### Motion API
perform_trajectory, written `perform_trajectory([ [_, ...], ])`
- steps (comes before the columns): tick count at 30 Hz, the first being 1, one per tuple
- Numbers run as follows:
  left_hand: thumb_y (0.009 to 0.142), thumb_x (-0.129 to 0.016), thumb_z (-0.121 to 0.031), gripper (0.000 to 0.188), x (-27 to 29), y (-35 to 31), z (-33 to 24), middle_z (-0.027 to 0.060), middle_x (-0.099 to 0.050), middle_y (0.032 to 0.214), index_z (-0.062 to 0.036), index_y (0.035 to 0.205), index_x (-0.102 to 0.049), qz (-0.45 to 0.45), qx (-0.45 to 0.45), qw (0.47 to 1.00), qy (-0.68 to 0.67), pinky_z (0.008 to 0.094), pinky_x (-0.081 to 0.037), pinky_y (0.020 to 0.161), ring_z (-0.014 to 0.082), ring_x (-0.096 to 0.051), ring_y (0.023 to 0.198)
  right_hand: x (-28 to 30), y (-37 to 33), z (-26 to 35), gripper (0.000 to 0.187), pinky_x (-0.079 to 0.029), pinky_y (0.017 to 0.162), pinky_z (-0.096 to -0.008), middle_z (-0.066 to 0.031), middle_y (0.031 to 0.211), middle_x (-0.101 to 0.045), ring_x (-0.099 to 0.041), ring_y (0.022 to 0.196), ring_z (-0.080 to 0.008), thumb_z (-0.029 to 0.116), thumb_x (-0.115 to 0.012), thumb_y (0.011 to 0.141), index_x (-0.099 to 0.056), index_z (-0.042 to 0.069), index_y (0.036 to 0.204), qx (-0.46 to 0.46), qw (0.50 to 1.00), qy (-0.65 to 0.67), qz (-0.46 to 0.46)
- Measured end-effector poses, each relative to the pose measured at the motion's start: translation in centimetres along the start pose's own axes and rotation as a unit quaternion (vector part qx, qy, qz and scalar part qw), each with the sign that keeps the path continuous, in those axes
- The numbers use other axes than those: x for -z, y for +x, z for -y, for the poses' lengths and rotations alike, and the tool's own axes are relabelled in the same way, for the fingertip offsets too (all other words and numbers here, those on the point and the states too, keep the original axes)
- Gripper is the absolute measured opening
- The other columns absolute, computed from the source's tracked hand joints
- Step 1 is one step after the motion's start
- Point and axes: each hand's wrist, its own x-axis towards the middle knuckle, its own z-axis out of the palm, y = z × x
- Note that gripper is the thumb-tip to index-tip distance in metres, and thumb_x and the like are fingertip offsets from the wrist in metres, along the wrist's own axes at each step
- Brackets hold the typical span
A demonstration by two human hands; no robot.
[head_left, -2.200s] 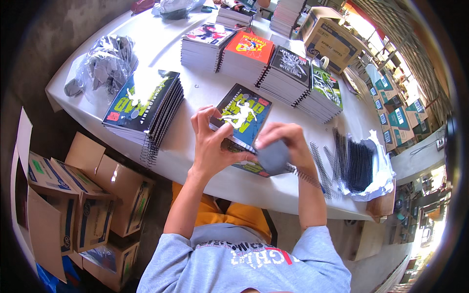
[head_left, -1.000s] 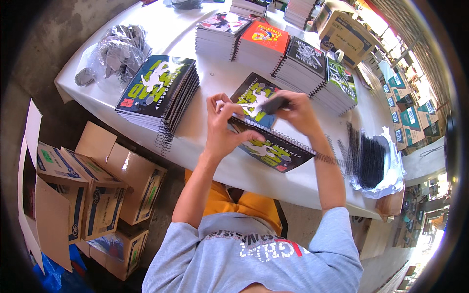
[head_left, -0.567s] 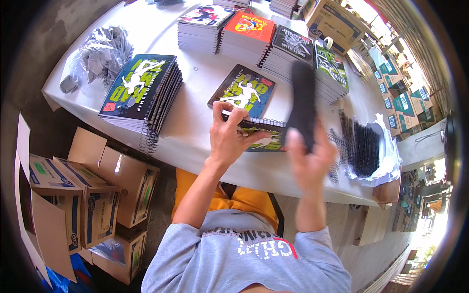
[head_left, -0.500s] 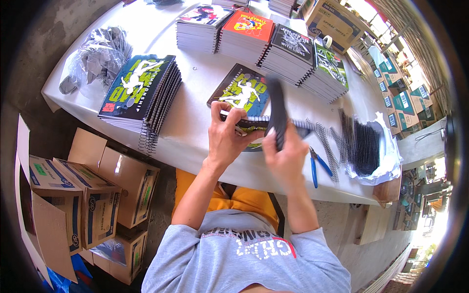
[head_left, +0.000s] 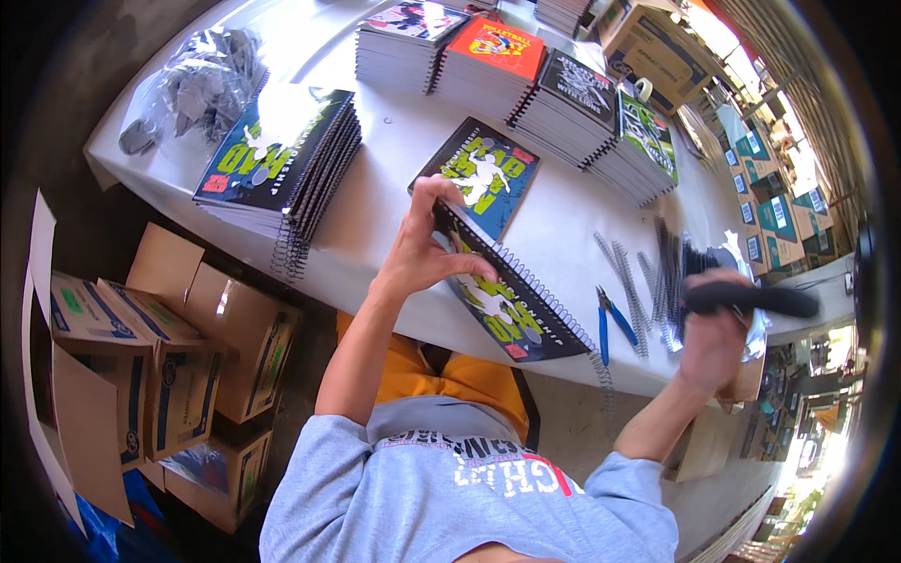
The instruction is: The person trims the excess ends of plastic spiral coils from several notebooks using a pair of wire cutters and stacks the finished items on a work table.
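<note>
My left hand (head_left: 422, 253) presses on the upper end of a spiral-bound notebook (head_left: 511, 305) with a dark cover and green and white artwork, lying at the near edge of the white table (head_left: 375, 216). A matching notebook (head_left: 483, 174) lies just beyond it. My right hand (head_left: 710, 328) is off to the right, closed around a black rod-shaped tool (head_left: 751, 300), above a bundle of black spiral coils (head_left: 678, 277).
A tall stack of green-and-black notebooks (head_left: 277, 159) stands at the left, with several more stacks (head_left: 526, 80) along the far side. Blue-handled pliers (head_left: 610, 324) and loose wire coils (head_left: 627, 281) lie at the right. Open cardboard boxes (head_left: 160, 347) sit on the floor at the left.
My right hand has swung the black tool away from the notebook, out to the right over the coils. The left hand stays on the notebook.
</note>
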Motion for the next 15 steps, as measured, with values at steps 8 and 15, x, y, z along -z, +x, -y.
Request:
perform_trajectory([
  [8, 0.043, -0.093, -0.021, 0.081, 0.4, -0.3, 1.0, 0.0013, -0.039, 0.093, -0.0096, 0.100, -0.036, 0.022, 0.055, 0.993, -0.104, 0.0268, -0.035, 0.085, 0.0148, -0.040, 0.093, -10.8, 3.9, -10.0, 0.024, -0.049, 0.074, -0.0280, -0.0107, 0.087, -0.067, -0.063, 0.080, -0.0165, -0.008, -0.058, 0.071, -0.068, 0.001, 0.091, -0.040, 0.907, -0.229, 0.352],
  [15, 0.046, -0.093, -0.017, 0.077, 0.3, 0.1, 0.9, 0.0018, -0.037, 0.093, -0.0101, 0.095, -0.034, 0.035, 0.061, 0.989, -0.131, 0.0271, -0.034, 0.085, 0.0145, -0.039, 0.090, -11.3, 4.1, -11.3, 0.022, -0.050, 0.069, -0.0272, -0.0104, 0.079, -0.067, -0.064, 0.074, -0.0162, -0.008, -0.059, 0.068, -0.069, 0.001, 0.086, 0.000, 0.917, -0.270, 0.294],
])
